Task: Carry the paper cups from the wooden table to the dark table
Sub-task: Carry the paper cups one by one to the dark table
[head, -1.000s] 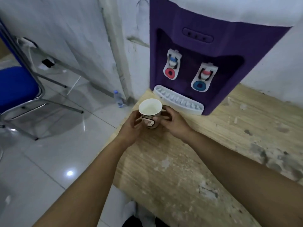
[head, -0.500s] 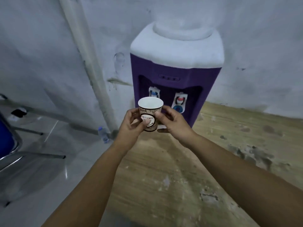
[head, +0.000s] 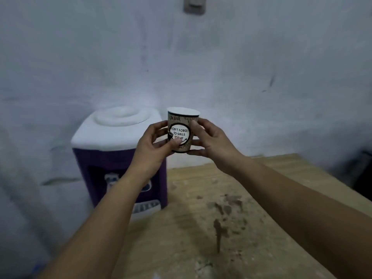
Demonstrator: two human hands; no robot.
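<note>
At far left stands a boxy water dispenser (head: pixel 118 158) with a smooth white top moulded in rounded rings over a glossy purple body, set on the wooden table (head: pixel 201 228), whose pale, grainy top is scuffed and blotched with dark stains. The left hand (head: pixel 152 144) reaches forward, fingers curled round the left side of the paper cup (head: pixel 182 131), thumb on its printed front. The cup, a tapered brown cylinder with a white rim, is upright in the air above the table. The right hand (head: pixel 211 138) wraps its other side, fingers curled beneath.
</note>
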